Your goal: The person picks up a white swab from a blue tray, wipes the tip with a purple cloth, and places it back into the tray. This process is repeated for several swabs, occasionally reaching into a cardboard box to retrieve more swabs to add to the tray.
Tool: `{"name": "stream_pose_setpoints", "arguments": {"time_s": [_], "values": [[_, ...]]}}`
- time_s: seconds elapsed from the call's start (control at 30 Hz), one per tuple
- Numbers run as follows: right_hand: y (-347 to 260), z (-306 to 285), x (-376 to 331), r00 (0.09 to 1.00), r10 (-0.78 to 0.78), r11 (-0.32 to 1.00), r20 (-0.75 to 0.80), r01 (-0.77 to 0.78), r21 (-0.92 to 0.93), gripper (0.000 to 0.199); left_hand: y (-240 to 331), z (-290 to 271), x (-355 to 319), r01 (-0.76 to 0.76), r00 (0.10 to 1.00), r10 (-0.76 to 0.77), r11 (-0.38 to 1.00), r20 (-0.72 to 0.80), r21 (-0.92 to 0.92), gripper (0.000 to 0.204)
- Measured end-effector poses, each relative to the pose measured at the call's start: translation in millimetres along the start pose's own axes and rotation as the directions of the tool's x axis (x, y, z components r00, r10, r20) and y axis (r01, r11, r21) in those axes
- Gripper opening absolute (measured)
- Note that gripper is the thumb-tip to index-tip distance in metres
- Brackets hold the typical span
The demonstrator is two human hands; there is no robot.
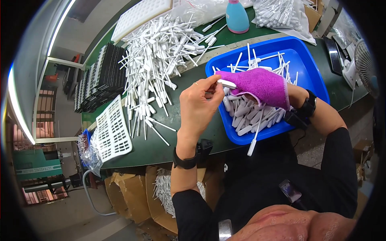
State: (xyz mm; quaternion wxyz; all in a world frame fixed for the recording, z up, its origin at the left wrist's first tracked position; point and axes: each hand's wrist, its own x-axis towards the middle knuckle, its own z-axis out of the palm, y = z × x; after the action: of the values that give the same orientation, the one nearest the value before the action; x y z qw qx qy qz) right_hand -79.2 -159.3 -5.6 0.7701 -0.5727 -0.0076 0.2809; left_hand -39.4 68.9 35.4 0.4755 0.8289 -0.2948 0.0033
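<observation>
The bare left hand (201,100) has its thumb and forefinger closed on a short white piece (227,84), its other fingers curled in. The right hand (261,86), in a magenta glove, meets it from the right, palm down and fingers pointing left; the white piece touches the glove, but I cannot tell how far those fingers are closed or whether they grip anything.

Both hands are at the blue tray (303,56) — the right hand over it, the left at its left edge. White sticks (245,116) with bulbous ends lie in the tray beneath the glove, and one long stick (255,138) pokes out over the near rim. To the left, a loose heap (157,52) of similar sticks spreads across the green table (171,114). Left of that heap are a white perforated panel (114,130), nearer, and stacked black trays (102,76), farther off. At the far side stand a light-blue bottle (237,18) and, right of it, a clear bag (277,14) of white sticks.
</observation>
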Motion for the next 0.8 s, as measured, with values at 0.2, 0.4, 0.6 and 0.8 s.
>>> {"name": "stream_pose_setpoints", "arguments": {"time_s": [0.2,0.4,0.6,0.8], "values": [[-4.6,3.8,4.4,0.929,-0.331,0.682,0.162,0.355,-0.639,0.035,-7.5,-10.2,-1.1,0.142,0.987,-0.116,0.95,0.109,-0.278,0.02],[-26.3,21.7,-5.0,0.948,-0.287,0.669,0.137,0.3,-0.68,0.04,-1.8,-18.0,-4.5,0.204,0.972,-0.157,0.936,0.176,-0.287,0.021],[-18.1,11.2,-1.9,0.951,-0.261,0.657,0.165,0.3,-0.692,0.041,1.7,-16.2,-5.6,0.315,0.943,-0.226,0.848,0.246,-0.427,0.022],[-28.6,18.5,-2.3,0.958,-0.215,0.575,0.191,0.282,-0.768,0.042,-4.9,-20.9,-11.0,0.357,0.923,-0.22,0.793,0.316,-0.493,0.022]]}}
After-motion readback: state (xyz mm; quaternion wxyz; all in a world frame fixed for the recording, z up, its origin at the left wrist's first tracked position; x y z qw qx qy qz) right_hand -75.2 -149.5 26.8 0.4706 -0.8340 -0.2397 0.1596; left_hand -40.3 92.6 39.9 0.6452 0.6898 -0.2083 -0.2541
